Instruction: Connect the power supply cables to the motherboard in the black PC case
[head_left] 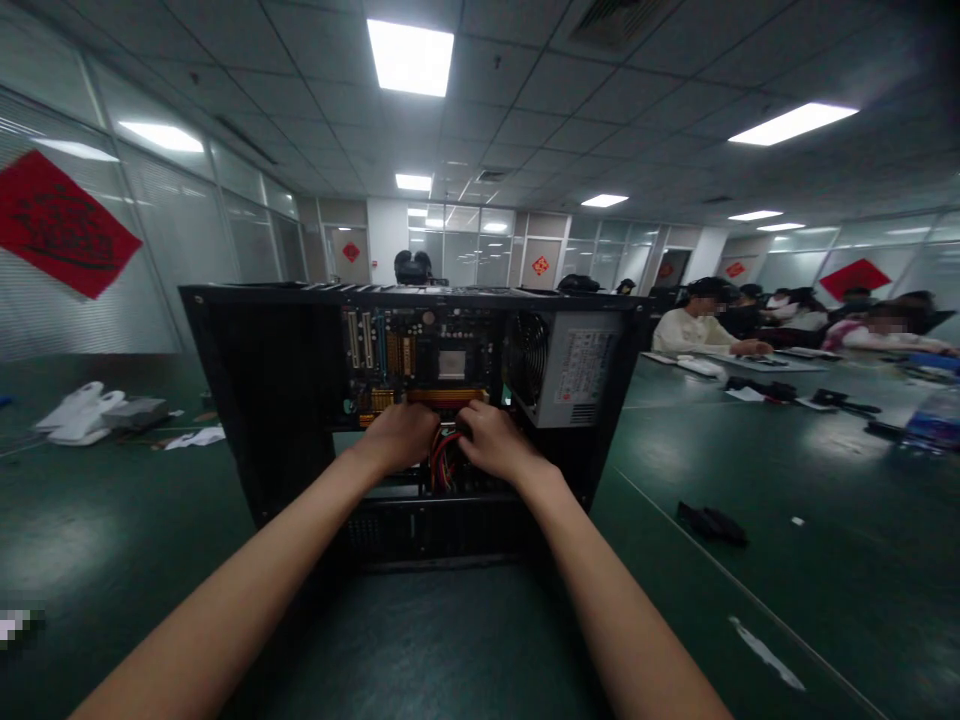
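Note:
An open black computer case (281, 400) stands on the green table in front of me. Inside it are a motherboard (480, 335) with a bare square metal chip and a grey power supply (581, 370) at the right. Both hands reach into the case at the motherboard's lower edge, beside the orange memory slots (469, 396). My left hand (401, 437) is closed, its fingertips turned inward and hidden. Across a small gap, my right hand (491, 437) is closed too, its fingertips by a bundle of red, black and yellow cables (445, 460). What either pinches is hidden.
White plastic bags (82, 412) and a grey box (136, 413) lie at the left. To the right are a black cloth-like item (711, 523), a white strip (766, 653) and a large clear bottle (934, 420). Several people sit along the table at the far right.

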